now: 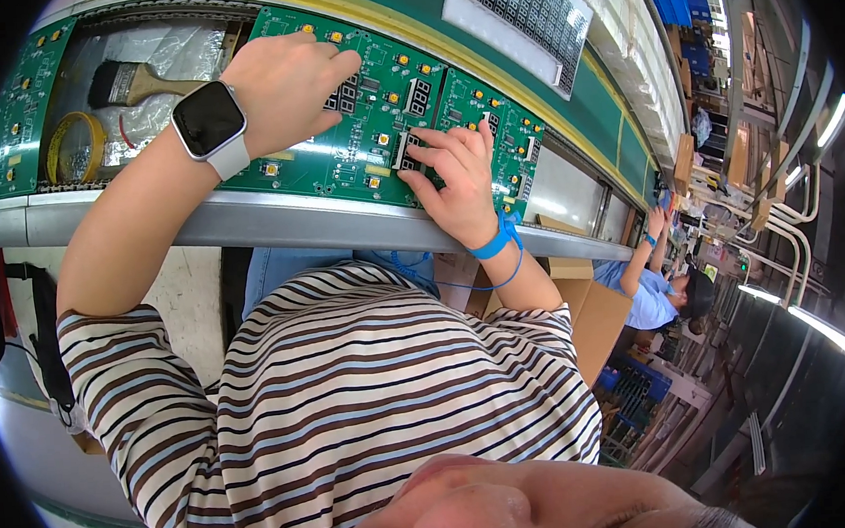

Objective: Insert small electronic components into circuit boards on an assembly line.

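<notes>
My left hand [288,93], a watch [209,120] on its wrist, bends over a green circuit board [324,159]. Its thumb and forefinger close around a black-and-white digit display [344,96] on that board, partly hidden by the hand. Further right, my right hand [456,177] wears a blue wrist strap [495,244]. Thumb and forefinger pinch the ends of another digit display [408,153]; its other fingers lie bent above the board. A third digit display [419,96] stands just beyond, untouched. Small yellow buttons [382,139] dot the board.
A brush [145,84] and yellow tape roll [75,148] lie left of the board. Beyond the rail, a white foam tray [523,16] holds several rows of displays. A metal rail [284,214] runs along the near edge. A co-worker [642,289] stands at the far right.
</notes>
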`<control>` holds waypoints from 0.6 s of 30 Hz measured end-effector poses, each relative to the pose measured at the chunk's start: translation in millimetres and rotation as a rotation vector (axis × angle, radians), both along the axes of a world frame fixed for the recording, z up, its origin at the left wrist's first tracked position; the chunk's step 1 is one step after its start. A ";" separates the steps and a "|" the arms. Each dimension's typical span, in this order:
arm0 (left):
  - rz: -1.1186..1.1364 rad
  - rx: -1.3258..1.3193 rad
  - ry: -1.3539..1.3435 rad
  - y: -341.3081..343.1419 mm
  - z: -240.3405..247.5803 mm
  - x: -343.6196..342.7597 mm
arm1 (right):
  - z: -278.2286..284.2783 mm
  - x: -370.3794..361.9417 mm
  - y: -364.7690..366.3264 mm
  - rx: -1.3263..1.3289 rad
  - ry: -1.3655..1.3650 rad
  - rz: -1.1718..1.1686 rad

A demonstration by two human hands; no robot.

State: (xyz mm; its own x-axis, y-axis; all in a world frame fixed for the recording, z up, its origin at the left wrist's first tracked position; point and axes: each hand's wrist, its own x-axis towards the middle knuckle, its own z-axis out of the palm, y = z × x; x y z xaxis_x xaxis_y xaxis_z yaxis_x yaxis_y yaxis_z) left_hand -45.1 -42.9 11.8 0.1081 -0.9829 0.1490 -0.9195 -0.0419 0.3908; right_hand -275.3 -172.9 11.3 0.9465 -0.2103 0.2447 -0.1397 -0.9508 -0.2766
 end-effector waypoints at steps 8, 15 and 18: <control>0.005 -0.006 -0.017 -0.5 0.7 -0.1 | 1.9 0.1 -3.0 -0.011 0.011 0.023; -0.004 -0.033 -0.035 -0.7 0.4 0.6 | 2.1 0.6 -1.9 -0.039 0.005 0.021; -0.001 -0.021 -0.033 -0.6 0.8 0.6 | 2.8 1.0 -3.4 -0.042 0.005 0.031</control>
